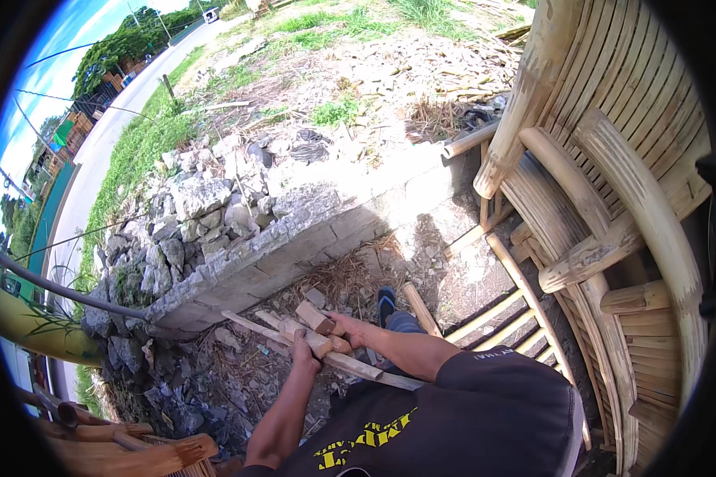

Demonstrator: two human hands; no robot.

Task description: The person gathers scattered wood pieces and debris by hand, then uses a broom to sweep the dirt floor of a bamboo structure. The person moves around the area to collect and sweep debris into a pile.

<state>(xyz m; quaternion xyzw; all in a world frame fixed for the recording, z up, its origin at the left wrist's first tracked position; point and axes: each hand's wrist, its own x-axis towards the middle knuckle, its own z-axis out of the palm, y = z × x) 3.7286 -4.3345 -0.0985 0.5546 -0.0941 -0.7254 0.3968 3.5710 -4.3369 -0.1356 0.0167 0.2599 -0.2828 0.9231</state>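
Observation:
My left hand [305, 351] is closed around a short wooden block [317, 340] in front of my body. My right hand [353, 329] grips another wooden block [317, 317], whose cut end points away from me. The two blocks lie close together, and a smaller wood piece [341, 345] shows between the hands. Beneath them a long wooden strip [370, 371] runs from the far left toward my shirt. Whether either hand also holds this strip I cannot tell, since fingers and blocks hide part of it.
A low concrete block wall [270, 274] crosses ahead, with rubble [191, 203] piled behind it. Bamboo furniture [612, 215] crowds the right side, next to a slatted bamboo frame [525, 306]. Cut bamboo [135, 453] lies at the lower left. My sandalled foot [386, 300] stands on littered ground.

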